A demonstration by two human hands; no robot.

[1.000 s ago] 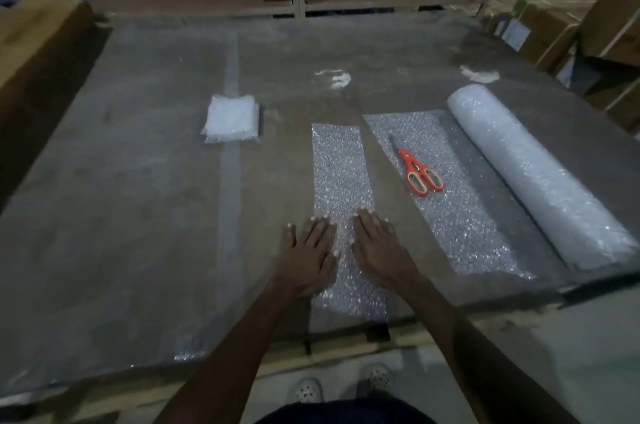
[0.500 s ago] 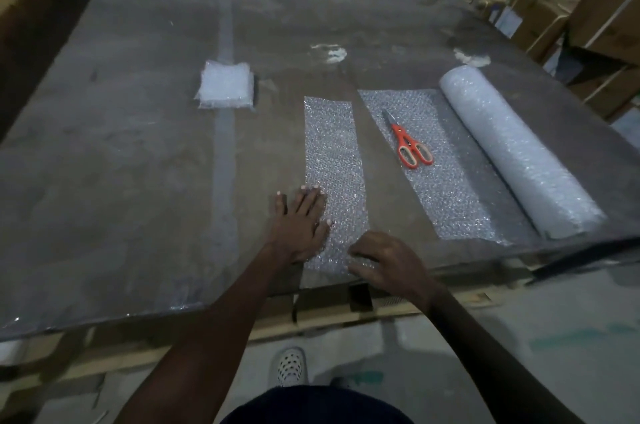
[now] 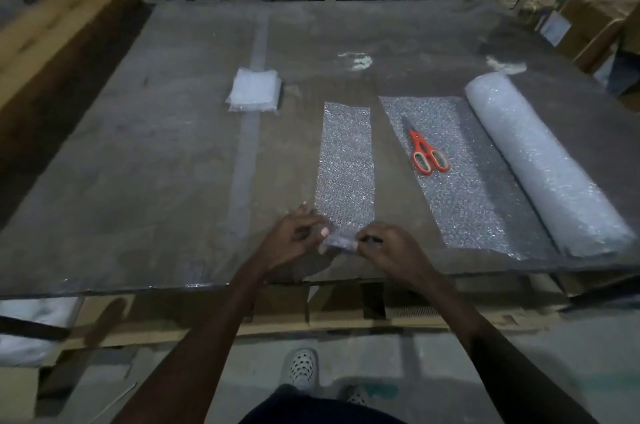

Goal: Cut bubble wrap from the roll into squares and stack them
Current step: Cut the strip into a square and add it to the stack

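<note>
A long cut strip of bubble wrap lies on the table in front of me. My left hand and my right hand both pinch its near end, which is lifted and curled up between them. To the right, the bubble wrap roll lies partly unrolled, with orange scissors resting on its flat sheet. A stack of cut squares sits at the far left.
The large grey table has its front edge just below my hands. Cardboard boxes stand at the far right and a wooden bench-like box runs along the left. White scraps lie farther back.
Both hands went from pressing flat on the strip to pinching its near end, which now lifts off the table. The right hand curled first, then the left.
</note>
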